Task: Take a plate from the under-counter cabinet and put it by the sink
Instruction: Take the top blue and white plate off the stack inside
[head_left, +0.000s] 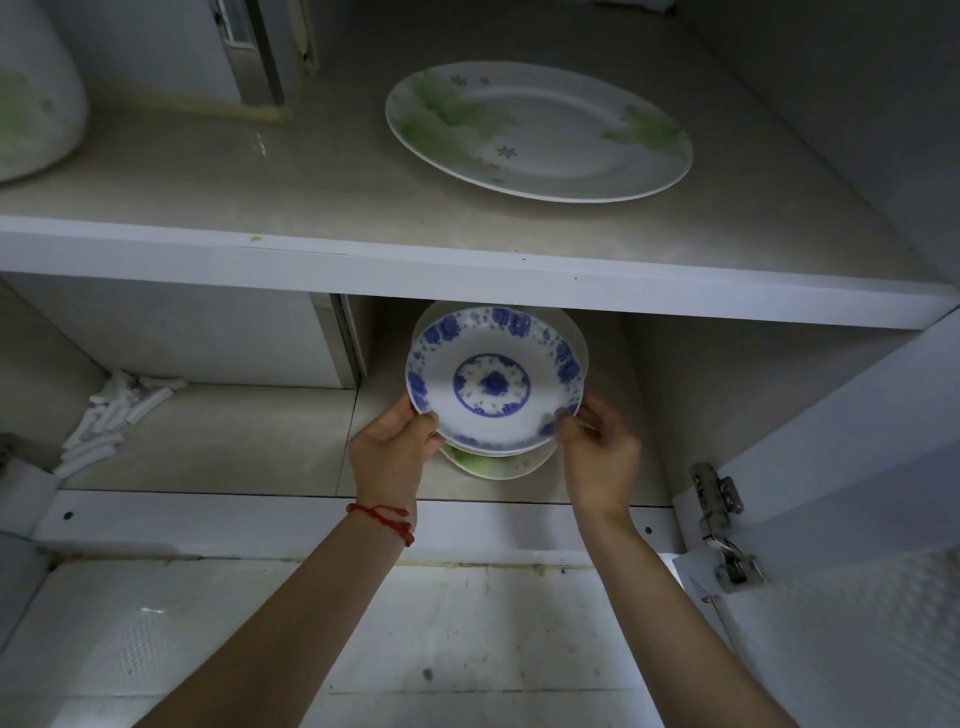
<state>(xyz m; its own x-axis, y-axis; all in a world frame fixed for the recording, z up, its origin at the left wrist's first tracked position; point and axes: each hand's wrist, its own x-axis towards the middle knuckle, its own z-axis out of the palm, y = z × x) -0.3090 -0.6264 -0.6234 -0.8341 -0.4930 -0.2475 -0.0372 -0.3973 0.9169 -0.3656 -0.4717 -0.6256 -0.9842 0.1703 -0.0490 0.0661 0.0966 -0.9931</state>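
A small white plate with a blue flower pattern (493, 379) is held in the lower compartment of the open under-counter cabinet, tilted with its face toward me. My left hand (389, 452) grips its lower left rim and my right hand (597, 452) grips its lower right rim. Under and behind it lie more plates, one with a green pattern (493, 465) showing below and a pale rim (579, 338) behind. The sink is not in view.
A big oval plate with green leaves (540, 130) lies on the upper shelf (467, 275). A white and green pot (36, 104) stands at upper left. White sticks (114, 415) lie piled at lower left. The open door with its hinge (719, 509) stands at right.
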